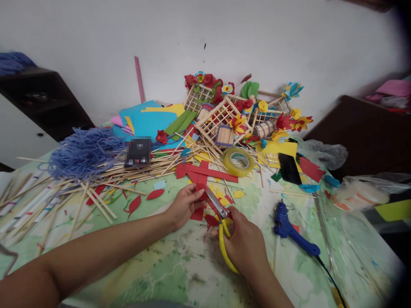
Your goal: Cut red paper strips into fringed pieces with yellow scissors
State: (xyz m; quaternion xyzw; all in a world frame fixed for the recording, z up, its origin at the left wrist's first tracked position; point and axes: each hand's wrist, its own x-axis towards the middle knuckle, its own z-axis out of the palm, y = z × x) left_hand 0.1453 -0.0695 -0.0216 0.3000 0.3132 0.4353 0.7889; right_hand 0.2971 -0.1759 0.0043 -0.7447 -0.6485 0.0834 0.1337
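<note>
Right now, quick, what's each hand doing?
Left hand: closed, pinching a small red paper piece.
Right hand: closed, holding yellow-handled metal scissors.

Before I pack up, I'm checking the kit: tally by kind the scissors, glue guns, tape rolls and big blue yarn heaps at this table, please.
Scissors: 1, held in the right hand
Glue gun: 1
Tape roll: 1
Blue yarn heap: 1
Total: 4
</note>
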